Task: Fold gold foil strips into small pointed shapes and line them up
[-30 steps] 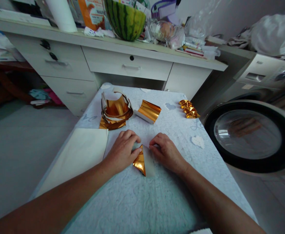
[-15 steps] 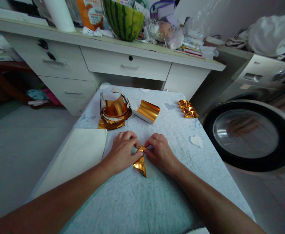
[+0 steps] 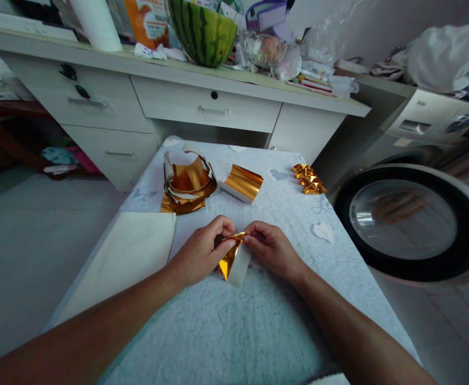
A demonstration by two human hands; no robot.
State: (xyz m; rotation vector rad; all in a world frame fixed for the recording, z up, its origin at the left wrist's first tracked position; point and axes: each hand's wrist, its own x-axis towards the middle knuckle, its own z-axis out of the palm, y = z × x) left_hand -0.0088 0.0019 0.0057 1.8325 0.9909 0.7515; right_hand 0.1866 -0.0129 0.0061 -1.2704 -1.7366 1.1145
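The left hand (image 3: 208,246) is pinching the folded gold piece (image 3: 227,263) between thumb and fingers from its nine o'clock side, while the right hand (image 3: 273,247) is gripping its upper corner with the fingertips from three o'clock. The piece is lying between the two hands at the middle of the cloth-covered table (image 3: 298,310), probably so that one hand is steadying the foil while the other is working the corner. A pale flap (image 3: 240,267) is showing at its five o'clock edge; whether that is the foil's own back or a separate sheet, the view is too poor to tell.

Seen from the piece, a pile of curled gold sheets (image 3: 190,179) is standing at eleven o'clock and a single curled sheet (image 3: 245,183) is lying at twelve, both within easy reach, it seems. Folded gold pieces (image 3: 309,179) are sitting bunched between one and two o'clock, perhaps to leave the working spot free. A pale sheet (image 3: 130,251) is lying flat at nine.

As for containers, the washing machine door (image 3: 405,222) is hanging open near three o'clock, its drum contents not showing. Beyond twelve, the desk drawers (image 3: 214,104) are hiding whatever they hold, and see-through plastic wrapping (image 3: 270,51) is enclosing something rounded.
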